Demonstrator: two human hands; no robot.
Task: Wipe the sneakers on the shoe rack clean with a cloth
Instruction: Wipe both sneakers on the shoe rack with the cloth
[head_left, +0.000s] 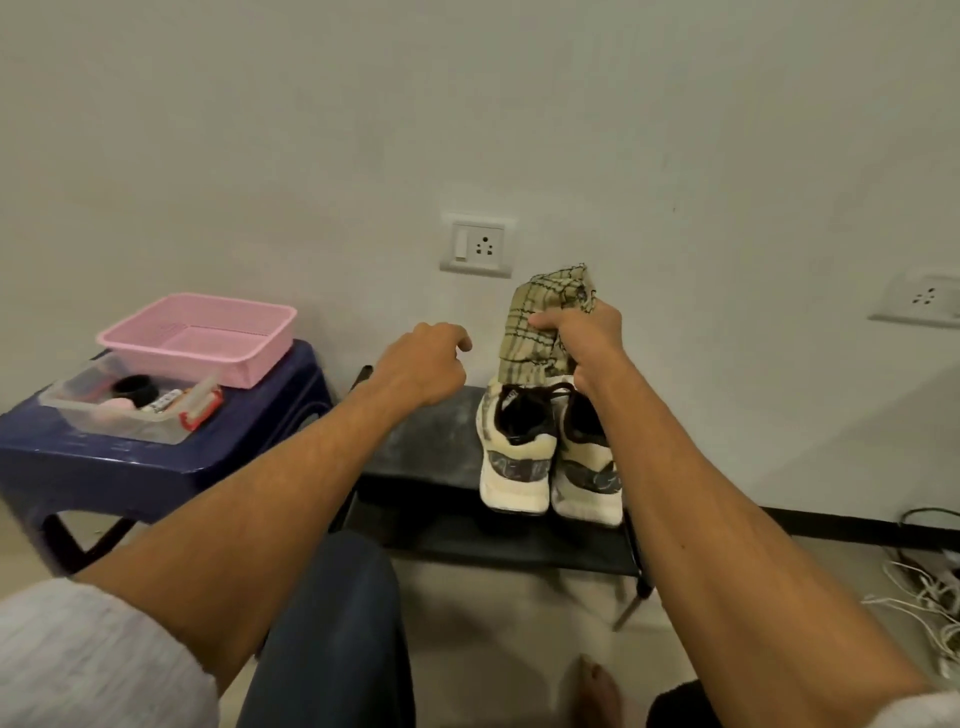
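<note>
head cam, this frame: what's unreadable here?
All in the head view:
- Toes of the sneakers: hidden behind the cloth and the right hand.
- Palm side of the left hand: turned away, so any hold is unclear.
- Contents of the clear box: too small and blurred.
- Right end of the shoe rack: behind the right forearm.

Cloth (540, 327): olive-tan, dark plaid check lines.
Sneakers (524, 447): cream uppers and soles, dark brown laces and collar lining, grey patterned heel panels.
Rack (431, 441): black, pale dusty smears on the top shelf.
Basket (265, 348): pink.
Stool (104, 467): dark blue.
Box (124, 421): clear, with a red clip (195, 415).
Wall (467, 104): off-white.
Socket (478, 244): white.
Trousers (332, 623): dark blue.
Sleeve (78, 660): light grey.
Cables (930, 597): white.
</note>
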